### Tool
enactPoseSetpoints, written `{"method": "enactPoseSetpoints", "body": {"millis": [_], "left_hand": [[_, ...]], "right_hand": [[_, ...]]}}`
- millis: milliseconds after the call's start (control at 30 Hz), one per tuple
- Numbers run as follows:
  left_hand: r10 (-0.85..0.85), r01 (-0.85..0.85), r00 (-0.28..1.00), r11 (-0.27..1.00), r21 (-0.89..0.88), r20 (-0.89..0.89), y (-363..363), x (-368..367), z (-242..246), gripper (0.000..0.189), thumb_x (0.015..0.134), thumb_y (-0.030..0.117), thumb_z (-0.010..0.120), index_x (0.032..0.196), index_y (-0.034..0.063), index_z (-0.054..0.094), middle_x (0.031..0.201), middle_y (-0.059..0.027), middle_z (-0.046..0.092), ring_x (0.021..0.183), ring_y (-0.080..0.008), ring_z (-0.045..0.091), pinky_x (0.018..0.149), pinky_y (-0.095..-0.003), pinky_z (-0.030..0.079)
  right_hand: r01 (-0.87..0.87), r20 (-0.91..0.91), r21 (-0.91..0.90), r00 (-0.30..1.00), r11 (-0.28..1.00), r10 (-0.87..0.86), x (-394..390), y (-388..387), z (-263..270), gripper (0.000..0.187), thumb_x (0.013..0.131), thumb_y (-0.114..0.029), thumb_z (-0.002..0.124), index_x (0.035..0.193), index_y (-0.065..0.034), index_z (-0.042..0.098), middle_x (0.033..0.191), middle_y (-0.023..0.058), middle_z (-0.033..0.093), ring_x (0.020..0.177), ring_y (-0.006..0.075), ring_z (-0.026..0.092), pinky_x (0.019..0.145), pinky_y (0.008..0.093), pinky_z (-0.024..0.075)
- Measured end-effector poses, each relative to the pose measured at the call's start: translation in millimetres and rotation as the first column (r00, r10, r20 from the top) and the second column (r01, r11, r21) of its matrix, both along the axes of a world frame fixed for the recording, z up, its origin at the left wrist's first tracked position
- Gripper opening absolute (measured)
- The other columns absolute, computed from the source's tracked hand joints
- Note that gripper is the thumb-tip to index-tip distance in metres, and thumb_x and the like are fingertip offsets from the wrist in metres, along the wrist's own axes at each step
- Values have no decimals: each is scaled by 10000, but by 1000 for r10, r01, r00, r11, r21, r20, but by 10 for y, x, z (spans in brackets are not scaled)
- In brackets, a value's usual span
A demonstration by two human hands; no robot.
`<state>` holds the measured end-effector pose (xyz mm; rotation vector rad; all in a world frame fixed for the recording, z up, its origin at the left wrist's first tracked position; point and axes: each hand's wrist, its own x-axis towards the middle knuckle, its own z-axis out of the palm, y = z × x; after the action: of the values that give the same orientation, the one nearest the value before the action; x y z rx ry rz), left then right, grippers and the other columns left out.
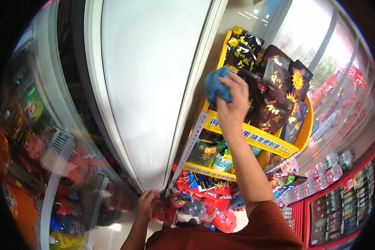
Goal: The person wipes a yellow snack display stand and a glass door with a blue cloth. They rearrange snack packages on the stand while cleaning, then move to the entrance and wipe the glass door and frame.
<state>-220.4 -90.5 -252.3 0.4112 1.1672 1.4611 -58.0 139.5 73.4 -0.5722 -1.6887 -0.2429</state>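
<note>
A blue cloth (216, 86), bunched up, is gripped in my right hand (236, 103), which is raised in front of the black snack pouches on a yellow display rack. My left hand (147, 201) is low, at the bottom end of a tall white panel (143, 78) with a pale metal frame; whether its fingers grip the frame edge I cannot tell. The frame's right side (190, 87) runs up close to the cloth. Black and dark-red pouches (273, 107) stand upright in the rack's top tray.
The yellow rack (262, 137) holds green pouches lower down. Glass-fronted shelves with bottles (67, 239) curve along the left. Red bags (225, 220) lie on the floor near me. At the lower right stands a red-framed drinks display (306, 218), with windows above.
</note>
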Motion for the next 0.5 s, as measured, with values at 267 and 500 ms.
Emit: {"method": "enactPoseSetpoints", "body": {"millis": [267,500], "left_hand": [[-19,19,1000,999,28,13,157,4,-134,226,933,186,501,1072,33,591,1009,-82,641,887,-170,622,750,-288,491],[12,-12,1000,1000,-20,-24,-83,-85,-96,216,954,201,484,1064,60,605,980,-24,636,844,-111,607,768,-254,464]], "right_hand": [[274,474,99,832,956,-288,-177,362,-321,396,685,52,581,1078,79,538,1294,221,480,1281,385,390,1042,423,348],[424,582,245,655,872,-482,-97,2013,420,312,784,-161,555,1028,28,600,1088,231,594,1038,358,575,864,430,484]]}}
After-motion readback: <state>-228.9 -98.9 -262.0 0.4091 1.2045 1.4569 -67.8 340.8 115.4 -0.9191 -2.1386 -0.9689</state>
